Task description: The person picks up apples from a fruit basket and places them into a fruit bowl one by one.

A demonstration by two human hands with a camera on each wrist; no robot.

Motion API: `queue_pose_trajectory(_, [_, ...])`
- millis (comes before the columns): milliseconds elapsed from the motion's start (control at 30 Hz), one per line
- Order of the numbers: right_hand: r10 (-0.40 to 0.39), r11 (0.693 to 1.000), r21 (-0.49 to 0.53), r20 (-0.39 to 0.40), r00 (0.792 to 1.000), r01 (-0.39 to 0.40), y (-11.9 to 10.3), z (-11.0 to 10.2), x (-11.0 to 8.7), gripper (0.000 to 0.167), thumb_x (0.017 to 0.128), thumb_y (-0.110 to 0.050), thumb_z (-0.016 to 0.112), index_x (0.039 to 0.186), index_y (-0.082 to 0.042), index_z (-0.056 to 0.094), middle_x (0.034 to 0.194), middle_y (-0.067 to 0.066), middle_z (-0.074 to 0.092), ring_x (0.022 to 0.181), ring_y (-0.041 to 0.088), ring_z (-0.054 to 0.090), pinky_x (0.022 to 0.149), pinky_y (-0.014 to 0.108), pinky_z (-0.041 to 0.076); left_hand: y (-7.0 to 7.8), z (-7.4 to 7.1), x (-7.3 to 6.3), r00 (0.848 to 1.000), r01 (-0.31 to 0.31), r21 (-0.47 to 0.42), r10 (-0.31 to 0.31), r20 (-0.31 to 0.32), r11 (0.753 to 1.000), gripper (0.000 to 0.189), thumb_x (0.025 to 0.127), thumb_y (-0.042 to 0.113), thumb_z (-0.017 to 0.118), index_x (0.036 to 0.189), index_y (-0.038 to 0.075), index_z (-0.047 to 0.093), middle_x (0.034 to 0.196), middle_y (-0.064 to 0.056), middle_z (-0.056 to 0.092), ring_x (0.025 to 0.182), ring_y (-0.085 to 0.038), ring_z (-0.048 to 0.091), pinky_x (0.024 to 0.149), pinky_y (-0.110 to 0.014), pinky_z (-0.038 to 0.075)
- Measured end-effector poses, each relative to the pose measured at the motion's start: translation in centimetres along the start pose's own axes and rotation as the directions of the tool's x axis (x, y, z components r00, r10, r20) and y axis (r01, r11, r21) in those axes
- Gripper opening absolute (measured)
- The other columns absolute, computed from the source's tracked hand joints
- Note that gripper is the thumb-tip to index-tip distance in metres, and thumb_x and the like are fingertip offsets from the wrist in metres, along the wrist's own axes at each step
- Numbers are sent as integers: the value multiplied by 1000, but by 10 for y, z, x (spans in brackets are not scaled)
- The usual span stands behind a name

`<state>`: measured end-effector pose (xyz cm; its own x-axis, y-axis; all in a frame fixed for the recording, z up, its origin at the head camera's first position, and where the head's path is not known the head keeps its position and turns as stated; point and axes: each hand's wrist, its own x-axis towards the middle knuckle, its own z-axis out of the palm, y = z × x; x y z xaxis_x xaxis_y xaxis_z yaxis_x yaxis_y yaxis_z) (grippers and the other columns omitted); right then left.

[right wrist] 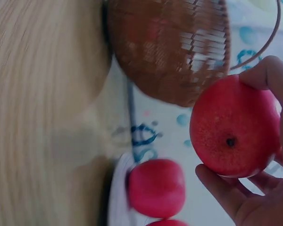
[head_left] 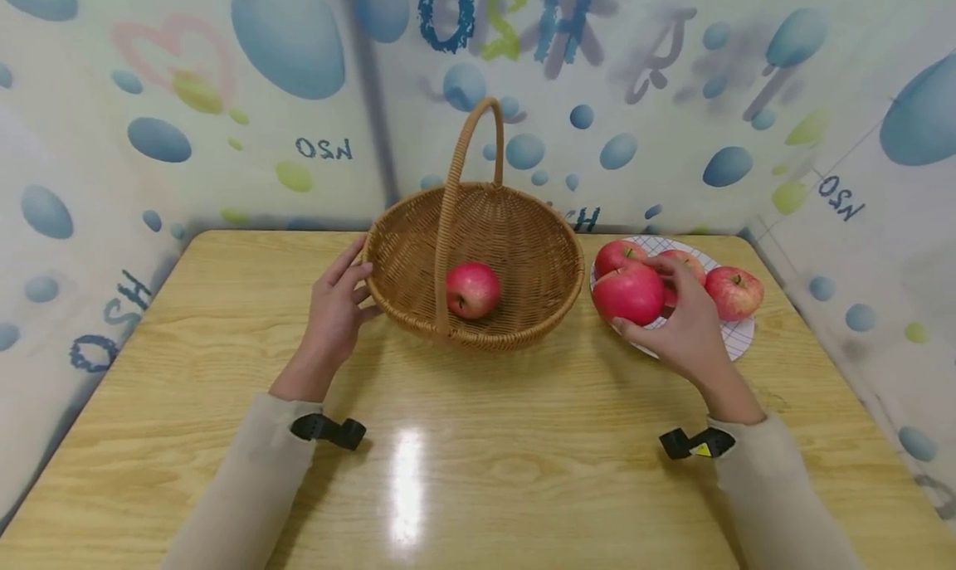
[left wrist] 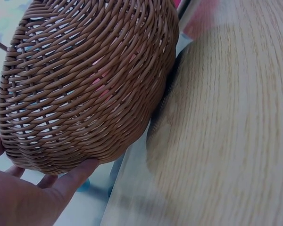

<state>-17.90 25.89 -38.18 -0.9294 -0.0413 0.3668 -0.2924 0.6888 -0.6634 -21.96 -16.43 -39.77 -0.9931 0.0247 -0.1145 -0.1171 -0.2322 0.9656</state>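
A brown wicker basket (head_left: 523,230) with a tall arched handle stands at the back middle of the table. One red apple (head_left: 476,289) lies inside it. At the basket's left side, my left hand (head_left: 334,313) grips the rim, with fingers against the outer weave in the left wrist view. My right hand (head_left: 690,333) holds another red apple (right wrist: 233,129) between thumb and fingers, raised over the left part of a white checked plate (head_left: 739,338). Several more apples rest on that plate, among them a paler one (head_left: 735,294) at the right.
The light wooden table (head_left: 493,437) reaches back to a wall covering (head_left: 388,80) printed with blue and green drops and letters. Similar covering rises at both sides. Dark wrist cameras sit on both wrists.
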Motion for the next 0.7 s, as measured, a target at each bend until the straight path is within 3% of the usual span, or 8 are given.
queue_pose_trajectory(267, [17, 996, -87, -9, 1000, -18, 28, 3, 2, 75, 71, -14, 85, 135, -2, 49, 130, 19, 52, 116, 33, 52, 86, 52, 51, 0, -1, 2, 1000, 4, -15, -4, -6, 1000, 54, 107, 22, 46, 159, 32, 34, 168, -4, 28, 146, -37, 41, 85, -29, 60])
queue_pose_trajectory(500, [108, 988, -119, 38, 993, -102, 35, 3, 1, 76, 74, -21, 86, 135, -2, 44, 133, 20, 52, 121, 38, 50, 91, 63, 52, 1, -1, 2, 1000, 8, -13, -8, -4, 1000, 53, 107, 23, 45, 158, 34, 35, 168, -3, 28, 147, -37, 41, 84, -28, 60])
queue_pose_trajectory(700, [149, 977, -164, 76, 986, -135, 40, 5, 1, 76, 76, -24, 85, 137, -1, 46, 136, 21, 51, 125, 40, 48, 95, 66, 50, 1, 1, 0, 1000, 5, -6, -5, -9, 1000, 54, 107, 24, 46, 158, 34, 34, 168, -5, 26, 148, -37, 40, 84, -27, 60])
